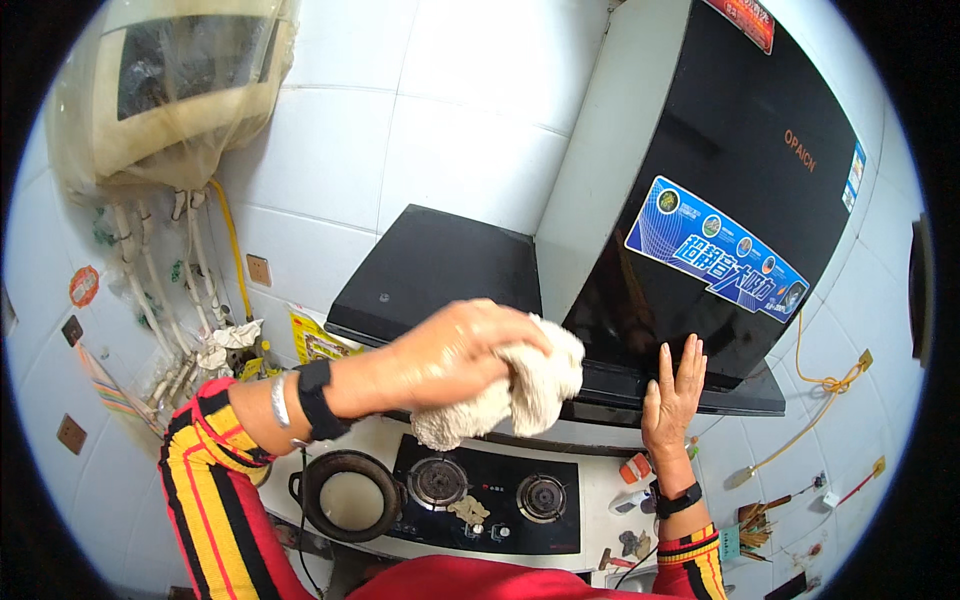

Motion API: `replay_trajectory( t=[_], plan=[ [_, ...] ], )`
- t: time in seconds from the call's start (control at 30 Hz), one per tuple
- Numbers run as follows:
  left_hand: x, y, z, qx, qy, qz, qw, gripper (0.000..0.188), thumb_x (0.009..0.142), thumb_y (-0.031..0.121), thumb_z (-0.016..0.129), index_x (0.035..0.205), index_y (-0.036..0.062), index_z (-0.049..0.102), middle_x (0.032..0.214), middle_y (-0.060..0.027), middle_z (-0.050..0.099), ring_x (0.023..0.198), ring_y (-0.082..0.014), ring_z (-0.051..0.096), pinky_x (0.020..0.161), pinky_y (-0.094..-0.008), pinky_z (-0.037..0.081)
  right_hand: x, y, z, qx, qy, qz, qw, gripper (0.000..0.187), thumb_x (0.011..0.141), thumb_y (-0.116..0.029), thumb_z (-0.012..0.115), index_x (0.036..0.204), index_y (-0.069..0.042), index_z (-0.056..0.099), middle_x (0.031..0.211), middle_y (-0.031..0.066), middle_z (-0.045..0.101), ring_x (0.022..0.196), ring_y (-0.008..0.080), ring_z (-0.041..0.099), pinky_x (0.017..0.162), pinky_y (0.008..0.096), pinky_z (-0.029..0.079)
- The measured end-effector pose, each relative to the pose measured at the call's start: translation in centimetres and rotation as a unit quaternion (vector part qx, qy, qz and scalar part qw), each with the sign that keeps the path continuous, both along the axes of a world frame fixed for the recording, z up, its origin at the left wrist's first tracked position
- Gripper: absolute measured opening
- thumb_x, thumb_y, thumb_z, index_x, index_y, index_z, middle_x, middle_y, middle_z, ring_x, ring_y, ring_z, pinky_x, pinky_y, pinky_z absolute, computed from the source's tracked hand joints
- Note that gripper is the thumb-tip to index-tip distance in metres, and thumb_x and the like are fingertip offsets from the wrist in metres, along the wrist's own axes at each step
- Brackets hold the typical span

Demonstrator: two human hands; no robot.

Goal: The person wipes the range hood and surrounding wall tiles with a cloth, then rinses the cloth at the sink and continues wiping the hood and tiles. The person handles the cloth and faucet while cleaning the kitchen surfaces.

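Note:
My left hand (pixel 455 350) is closed around a bunched cream-white cloth (pixel 548 385). It is raised in front of the lower edge of a black range hood (pixel 690 130), and I cannot tell whether the cloth touches the hood. My right hand (pixel 675 400) lies against the hood's lower front with its fingers stretched out and nothing in it. A blue sticker (pixel 715 245) crosses the hood's front above that hand. To the left, the hood's flat black side panel (pixel 440 265) juts out behind my left hand.
Below stands a black two-burner gas stove (pixel 510 530) with a crumpled rag (pixel 469 511) on it. A dark pot (pixel 312 500) holding cloudy liquid sits left of it. Upper left hangs a plastic-wrapped water heater (pixel 190 65) with pipes and a yellow hose (pixel 232 245).

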State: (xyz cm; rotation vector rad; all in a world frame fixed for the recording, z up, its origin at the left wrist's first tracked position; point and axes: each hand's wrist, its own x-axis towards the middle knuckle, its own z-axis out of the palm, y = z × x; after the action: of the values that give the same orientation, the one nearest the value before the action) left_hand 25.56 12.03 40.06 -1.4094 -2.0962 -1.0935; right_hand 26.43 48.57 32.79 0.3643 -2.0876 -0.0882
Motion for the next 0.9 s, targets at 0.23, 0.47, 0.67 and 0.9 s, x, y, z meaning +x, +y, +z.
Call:
replay_trajectory(
  t=[0.23,0.47,0.67,0.9],
  plan=[
    [-5.1,-7.3,6.9,0.191,-0.292,0.159,0.923,0.042,0.083,-0.003,0.054,0.124,0.0008,0.059,0.104,-0.0081,0.068,0.087,-0.0133,0.066,0.079,-0.0269,0.055,0.1,0.2,-0.1,-0.002,-0.011,0.002,1.0,0.054,0.087,-0.015,0.048,0.141,-0.009,0.049,0.155,0.0228,0.025,0.144,0.0412,0.022,0.117,0.0544,0.013],
    [-13.5,-12.0,16.1,0.278,-0.26,0.2,0.903,0.037,0.088,-0.003,0.047,0.124,-0.0008,0.054,0.11,-0.0118,0.065,0.096,-0.0202,0.067,0.085,-0.0332,0.057,0.3,0.2,0.0,-0.001,-0.007,-0.002,1.0,0.055,0.084,-0.015,0.051,0.139,-0.01,0.05,0.155,0.0231,0.027,0.143,0.0417,0.023,0.117,0.0554,0.015],
    [-18.2,-10.3,18.4,0.307,-0.338,-0.164,0.875,0.031,0.098,0.007,0.04,0.124,-0.0055,0.052,0.112,-0.0199,0.064,0.098,-0.0279,0.068,0.086,-0.0401,0.059,0.1,0.5,-0.1,0.004,0.0,-0.017,1.0,0.051,0.087,-0.022,0.047,0.136,-0.012,0.054,0.153,0.0222,0.03,0.142,0.0412,0.027,0.116,0.0563,0.018],
    [-17.4,-6.3,14.5,0.245,-0.421,-0.285,0.826,0.041,0.098,0.013,0.048,0.133,-0.008,0.043,0.12,-0.0252,0.06,0.101,-0.0322,0.067,0.084,-0.0424,0.062,-0.2,0.4,-0.1,0.005,0.021,-0.013,1.0,0.05,0.088,-0.022,0.044,0.136,-0.012,0.055,0.152,0.0224,0.033,0.141,0.0421,0.03,0.116,0.0566,0.02]
  ],
)
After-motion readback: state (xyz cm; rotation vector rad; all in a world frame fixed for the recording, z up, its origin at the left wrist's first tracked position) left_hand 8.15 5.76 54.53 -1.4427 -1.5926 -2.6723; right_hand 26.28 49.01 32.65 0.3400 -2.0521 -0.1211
